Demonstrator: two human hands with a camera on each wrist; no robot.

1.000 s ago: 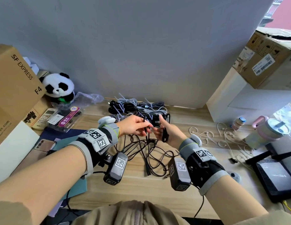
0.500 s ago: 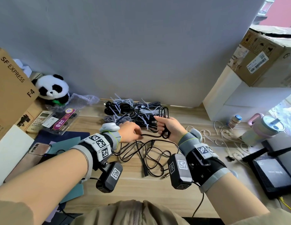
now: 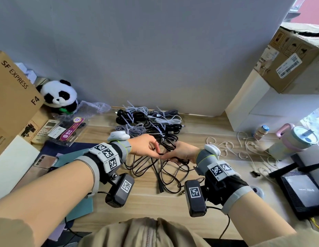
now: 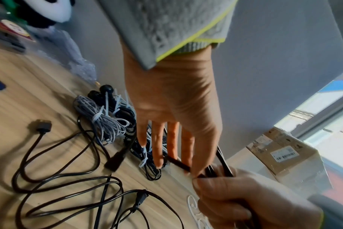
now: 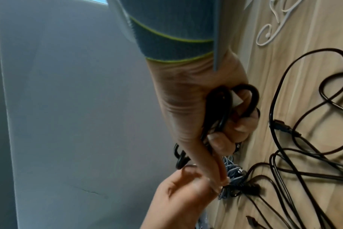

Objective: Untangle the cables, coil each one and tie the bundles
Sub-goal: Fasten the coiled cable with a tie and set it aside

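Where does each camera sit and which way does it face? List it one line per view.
Head: worn on the head, looks forward and down at the desk; both forearms and hands show.
Left wrist: looks along the left hand toward the tied bundles.
Right wrist: looks along the right hand, which grips the black cable coil.
Shared: all three show both hands meeting at the coil.

Even daylight was cast from a window (image 4: 323, 117) at the right, overexposed in the left wrist view. Soft shadows were thrown leftward under the loose black cables (image 4: 55, 162) on the desk (image 3: 199, 129). In the head view, straight lines were bowed toward the corners, and the detail was kept fairly sharp. Motion blur was seen on the left hand (image 4: 172, 99) and right hand (image 5: 198, 99) in both wrist views, and the grey wall (image 5: 68, 108) was rendered dim and grainy.
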